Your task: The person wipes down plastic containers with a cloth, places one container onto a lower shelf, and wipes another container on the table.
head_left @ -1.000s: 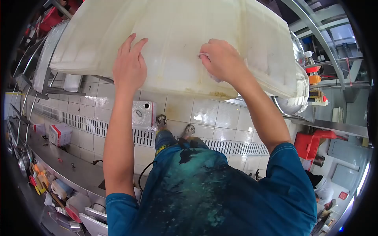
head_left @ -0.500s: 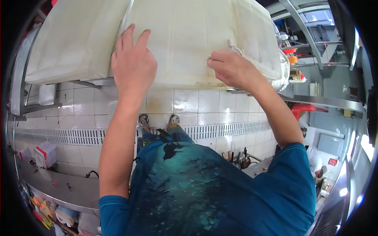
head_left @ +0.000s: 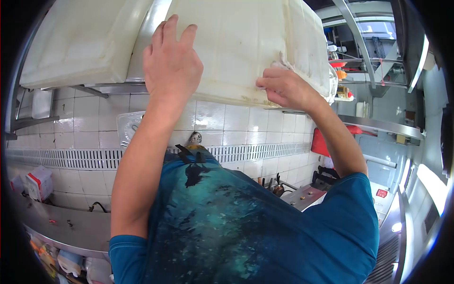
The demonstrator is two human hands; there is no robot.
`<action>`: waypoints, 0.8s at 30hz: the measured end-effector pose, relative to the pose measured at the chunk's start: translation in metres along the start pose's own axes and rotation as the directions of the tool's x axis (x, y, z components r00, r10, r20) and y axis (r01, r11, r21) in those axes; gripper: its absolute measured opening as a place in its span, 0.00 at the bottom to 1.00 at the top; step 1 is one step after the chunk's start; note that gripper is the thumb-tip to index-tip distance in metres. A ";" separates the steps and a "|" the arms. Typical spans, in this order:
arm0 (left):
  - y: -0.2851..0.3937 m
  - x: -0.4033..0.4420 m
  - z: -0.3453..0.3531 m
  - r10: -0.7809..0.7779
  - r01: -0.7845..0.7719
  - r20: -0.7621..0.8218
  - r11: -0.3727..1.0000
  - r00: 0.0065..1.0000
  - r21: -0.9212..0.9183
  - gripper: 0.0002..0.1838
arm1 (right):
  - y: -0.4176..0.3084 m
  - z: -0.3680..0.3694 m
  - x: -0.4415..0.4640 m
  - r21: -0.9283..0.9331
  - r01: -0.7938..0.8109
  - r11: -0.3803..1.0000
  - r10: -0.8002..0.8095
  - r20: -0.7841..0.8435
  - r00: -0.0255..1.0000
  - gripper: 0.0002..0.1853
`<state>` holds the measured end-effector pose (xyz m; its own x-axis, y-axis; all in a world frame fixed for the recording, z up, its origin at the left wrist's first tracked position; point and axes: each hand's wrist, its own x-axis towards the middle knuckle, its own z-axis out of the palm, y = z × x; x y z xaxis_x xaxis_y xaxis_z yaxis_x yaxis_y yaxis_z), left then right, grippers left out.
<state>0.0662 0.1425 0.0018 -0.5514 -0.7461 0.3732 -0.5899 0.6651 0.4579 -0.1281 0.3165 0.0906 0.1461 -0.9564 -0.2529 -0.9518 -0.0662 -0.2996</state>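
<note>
A large off-white slab (head_left: 227, 52), like a thick cutting board, lies in front of me. My left hand (head_left: 172, 66) is open, fingers spread, over its left edge; whether the palm touches is hidden. At the slab's right part, my right hand (head_left: 288, 87) is closed with the fingers pinched together. A twisted whitish cloth (head_left: 283, 61) comes out behind those fingers, and most of it is hidden by the hand. To the left lies a second off-white slab (head_left: 80, 42), with a strip of metal table (head_left: 151, 28) showing between the two.
Bottles with red and orange caps (head_left: 341, 75) stand on a rack at right. Below it is a red stool (head_left: 320, 142). A floor drain grate (head_left: 85, 158) crosses the tiles by my feet. Behind me runs a steel counter (head_left: 71, 229), with a red-and-white box (head_left: 40, 182) near it.
The gap between the slabs has widened, showing more metal. Both hands have shifted slightly right in view, the left also upward. My view has turned a little.
</note>
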 end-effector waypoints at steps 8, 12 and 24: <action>0.002 0.001 -0.002 -0.007 0.007 -0.001 1.000 1.000 0.008 0.23 | 0.001 0.004 -0.003 0.114 0.024 0.993 -0.023 -0.008 1.000 0.14; 0.002 0.000 -0.001 0.003 -0.003 -0.012 1.000 1.000 0.022 0.24 | -0.001 0.006 -0.005 0.136 0.041 0.990 -0.038 -0.025 0.999 0.14; 0.000 0.006 0.007 0.042 -0.039 -0.062 0.998 0.997 0.043 0.23 | -0.016 0.038 -0.047 0.246 -0.024 0.969 0.100 -0.300 0.949 0.15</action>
<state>0.0589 0.1379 -0.0018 -0.5378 -0.7181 0.4417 -0.5927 0.6947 0.4076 -0.1097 0.3735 0.0719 -0.0377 -0.9993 0.0066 -0.8593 0.0290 -0.5106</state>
